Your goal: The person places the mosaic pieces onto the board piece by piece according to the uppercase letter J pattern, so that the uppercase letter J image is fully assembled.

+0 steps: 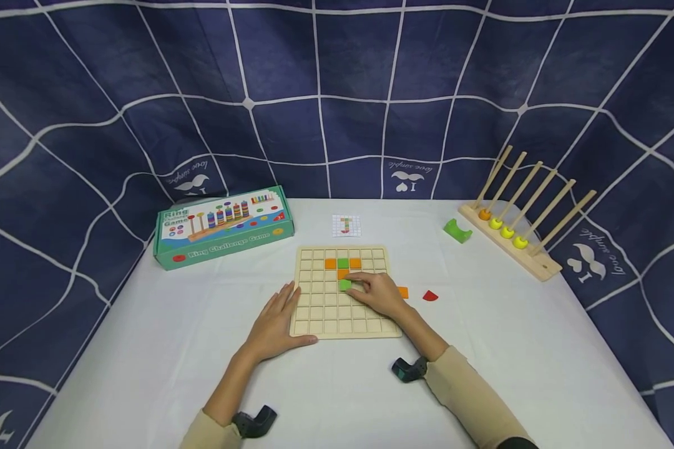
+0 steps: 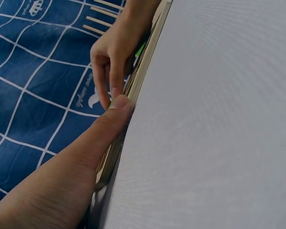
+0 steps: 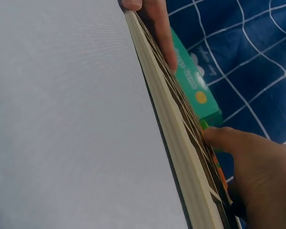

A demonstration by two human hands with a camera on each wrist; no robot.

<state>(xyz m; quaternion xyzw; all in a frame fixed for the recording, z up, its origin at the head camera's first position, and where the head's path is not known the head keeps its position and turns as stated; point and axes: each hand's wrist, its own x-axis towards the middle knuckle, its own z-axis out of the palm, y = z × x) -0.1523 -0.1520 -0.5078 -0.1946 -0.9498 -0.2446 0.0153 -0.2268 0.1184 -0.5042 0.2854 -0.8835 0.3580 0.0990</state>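
Note:
A wooden grid board (image 1: pixel 317 315) lies on the white table. My left hand (image 1: pixel 275 321) rests against its left side, fingers fairly straight and thumb at the near left corner. Over the board, my right hand (image 1: pixel 379 293) pinches a green square tile (image 1: pixel 344 285) between thumb and fingertips. In the right wrist view the thumb (image 3: pixel 224 137) meets a bit of green at the board's surface. Just beyond that tile sits an orange tile (image 1: pixel 342 274). A row of an orange tile (image 1: pixel 330 264), a green tile (image 1: pixel 343 263) and another orange tile (image 1: pixel 356 263) lies farther up.
A small pattern card (image 1: pixel 346 226) lies behind the board. To its right are an orange tile (image 1: pixel 403 292) and a red wedge piece (image 1: pixel 430 295). A green notched block (image 1: pixel 457 231) and a peg stand (image 1: pixel 530 259) with rings stand farther right; a game box (image 1: pixel 224 227) is back left.

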